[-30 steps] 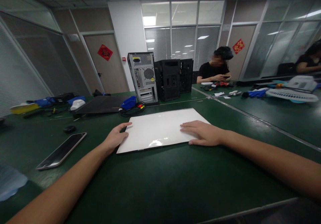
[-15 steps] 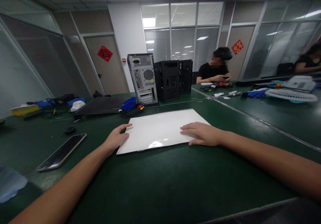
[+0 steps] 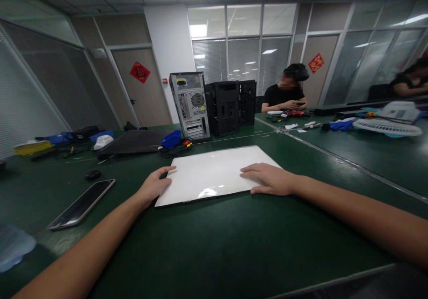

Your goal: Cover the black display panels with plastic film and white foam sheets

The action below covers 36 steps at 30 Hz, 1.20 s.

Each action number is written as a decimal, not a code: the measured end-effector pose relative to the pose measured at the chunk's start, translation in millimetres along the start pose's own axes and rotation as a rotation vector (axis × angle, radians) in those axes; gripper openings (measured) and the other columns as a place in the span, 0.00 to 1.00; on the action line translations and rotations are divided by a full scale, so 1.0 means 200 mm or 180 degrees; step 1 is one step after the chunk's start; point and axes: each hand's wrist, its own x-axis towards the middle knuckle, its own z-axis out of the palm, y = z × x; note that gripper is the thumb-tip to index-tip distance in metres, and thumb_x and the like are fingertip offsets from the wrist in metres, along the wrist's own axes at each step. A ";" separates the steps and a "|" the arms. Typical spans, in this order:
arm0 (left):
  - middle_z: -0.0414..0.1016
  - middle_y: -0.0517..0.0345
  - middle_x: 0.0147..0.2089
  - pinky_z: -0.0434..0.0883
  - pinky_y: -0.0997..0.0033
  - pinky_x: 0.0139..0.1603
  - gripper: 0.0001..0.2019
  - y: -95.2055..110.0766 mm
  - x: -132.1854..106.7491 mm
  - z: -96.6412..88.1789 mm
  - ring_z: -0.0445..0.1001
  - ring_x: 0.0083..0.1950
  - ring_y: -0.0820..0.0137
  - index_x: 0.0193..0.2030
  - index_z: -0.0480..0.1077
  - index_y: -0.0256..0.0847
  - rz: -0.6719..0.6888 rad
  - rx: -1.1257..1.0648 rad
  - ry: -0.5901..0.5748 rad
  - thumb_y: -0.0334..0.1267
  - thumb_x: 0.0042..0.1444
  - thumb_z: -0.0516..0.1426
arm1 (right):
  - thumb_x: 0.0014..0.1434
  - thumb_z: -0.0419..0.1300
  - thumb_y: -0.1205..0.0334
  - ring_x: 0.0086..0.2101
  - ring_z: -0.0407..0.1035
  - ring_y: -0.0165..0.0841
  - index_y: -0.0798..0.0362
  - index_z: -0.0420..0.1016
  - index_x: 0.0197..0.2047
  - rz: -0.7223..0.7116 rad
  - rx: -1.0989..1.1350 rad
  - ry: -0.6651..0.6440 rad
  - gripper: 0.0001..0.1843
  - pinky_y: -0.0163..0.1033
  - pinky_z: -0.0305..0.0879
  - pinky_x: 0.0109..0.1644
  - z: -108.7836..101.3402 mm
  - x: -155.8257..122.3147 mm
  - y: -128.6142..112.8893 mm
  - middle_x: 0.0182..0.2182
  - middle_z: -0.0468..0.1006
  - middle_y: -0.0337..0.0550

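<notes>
A flat white panel (image 3: pixel 214 172) lies on the green table (image 3: pixel 214 241) straight ahead of me. My left hand (image 3: pixel 154 185) rests against the panel's near left corner, thumb on top along the left edge and fingers curled at its side. My right hand (image 3: pixel 270 178) lies flat on the panel's right side with the fingers stretched out toward the left. Both hands touch the panel and neither lifts it.
A smartphone (image 3: pixel 82 203) lies at the left, a small dark object (image 3: pixel 92 174) beyond it. Behind the panel stand computer towers (image 3: pixel 192 105), a black side panel (image 3: pixel 135 140) and a blue tool with cables (image 3: pixel 172 139). Another person (image 3: pixel 284 94) sits at the far side.
</notes>
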 end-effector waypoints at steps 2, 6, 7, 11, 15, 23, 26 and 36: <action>0.79 0.49 0.52 0.72 0.71 0.33 0.28 -0.03 0.02 0.00 0.79 0.38 0.64 0.52 0.76 0.42 -0.0009 -0.0305 -0.0032 0.25 0.40 0.61 | 0.63 0.56 0.41 0.61 0.59 0.45 0.47 0.60 0.68 -0.0035 0.0008 0.0049 0.35 0.54 0.56 0.64 0.00 0.00 -0.01 0.63 0.64 0.50; 0.75 0.49 0.59 0.72 0.73 0.30 0.30 -0.07 0.06 0.00 0.79 0.37 0.68 0.52 0.75 0.41 -0.0021 -0.1006 -0.0019 0.20 0.38 0.58 | 0.62 0.58 0.42 0.60 0.60 0.44 0.47 0.61 0.67 -0.0190 -0.0113 0.0235 0.35 0.54 0.56 0.63 -0.01 0.00 -0.03 0.62 0.65 0.50; 0.74 0.49 0.61 0.72 0.73 0.28 0.31 -0.08 0.07 0.00 0.79 0.36 0.68 0.51 0.75 0.41 -0.0013 -0.1114 0.0036 0.19 0.37 0.57 | 0.62 0.58 0.43 0.60 0.60 0.44 0.47 0.62 0.67 -0.0263 -0.0185 0.0291 0.35 0.54 0.56 0.63 -0.01 0.01 -0.04 0.62 0.65 0.50; 0.69 0.51 0.64 0.72 0.73 0.25 0.30 -0.03 0.05 -0.01 0.79 0.33 0.69 0.50 0.74 0.42 -0.0040 -0.1363 0.0241 0.17 0.37 0.55 | 0.63 0.57 0.48 0.58 0.62 0.43 0.50 0.62 0.66 -0.0579 -0.0515 0.0465 0.31 0.54 0.58 0.61 -0.01 0.02 -0.07 0.60 0.67 0.52; 0.71 0.48 0.62 0.72 0.73 0.23 0.29 0.02 0.02 -0.01 0.77 0.29 0.71 0.49 0.73 0.40 -0.0182 -0.1504 0.0335 0.17 0.38 0.54 | 0.65 0.54 0.56 0.54 0.65 0.42 0.52 0.62 0.65 -0.0810 -0.0882 0.0612 0.27 0.51 0.63 0.55 0.01 0.03 -0.10 0.58 0.69 0.54; 0.75 0.44 0.55 0.75 0.70 0.26 0.30 0.04 0.00 0.01 0.81 0.34 0.65 0.50 0.71 0.38 -0.0352 -0.1854 -0.0019 0.15 0.37 0.53 | 0.67 0.50 0.63 0.35 0.66 0.35 0.53 0.71 0.51 -0.0732 -0.1745 0.1111 0.13 0.41 0.61 0.36 0.06 0.04 -0.18 0.38 0.73 0.49; 0.78 0.46 0.51 0.74 0.72 0.25 0.32 0.05 -0.01 0.02 0.80 0.33 0.65 0.50 0.71 0.38 -0.0399 -0.1815 -0.0118 0.14 0.36 0.53 | 0.68 0.50 0.64 0.36 0.66 0.34 0.52 0.72 0.49 -0.0753 -0.1633 0.1170 0.12 0.39 0.60 0.35 0.06 0.03 -0.17 0.38 0.74 0.48; 0.80 0.43 0.44 0.78 0.59 0.39 0.17 0.01 -0.01 0.01 0.82 0.38 0.61 0.51 0.69 0.36 -0.0065 -0.1930 -0.0525 0.32 0.53 0.57 | 0.66 0.54 0.60 0.35 0.69 0.34 0.53 0.76 0.46 0.0130 -0.1663 0.1934 0.12 0.39 0.63 0.36 -0.26 -0.03 -0.12 0.35 0.75 0.46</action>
